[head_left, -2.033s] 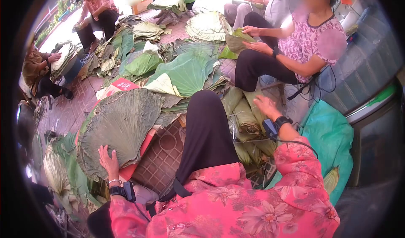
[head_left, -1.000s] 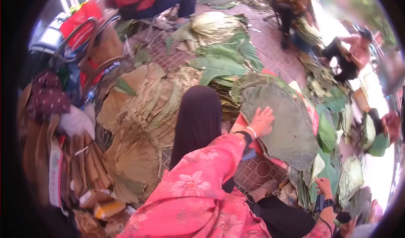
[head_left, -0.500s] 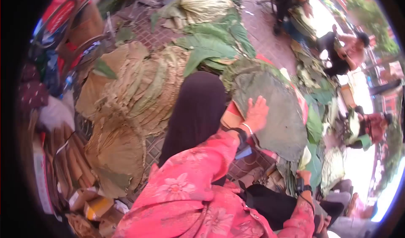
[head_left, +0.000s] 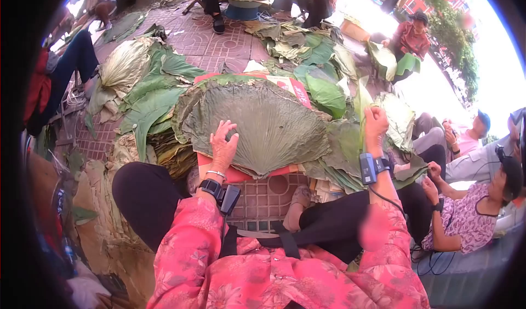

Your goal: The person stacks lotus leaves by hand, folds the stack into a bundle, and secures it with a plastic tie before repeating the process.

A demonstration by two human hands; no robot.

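Note:
A large grey-green dried leaf [head_left: 263, 125] lies spread over a red board [head_left: 298, 92] in front of my knees. My left hand [head_left: 223, 147] rests at the leaf's left part, fingers apart and slightly bent, holding nothing. To the right, my right hand [head_left: 376, 123] is raised with its fingers closed on the edge of a pale green leaf [head_left: 361, 98]. Below that hand, a stack of darker green leaves [head_left: 344, 150] sits beside the board.
Brown dried leaves [head_left: 93, 216] lie at the lower left, green leaves [head_left: 159, 84] beyond them. More leaves [head_left: 323, 92] are heaped behind the board. A co-worker in a patterned top [head_left: 471, 216] sits close on the right; other people sit around the far side.
The view has swung to the right and levelled. My left hand is now at the big leaf's left part, and my right hand has risen with a pale green leaf.

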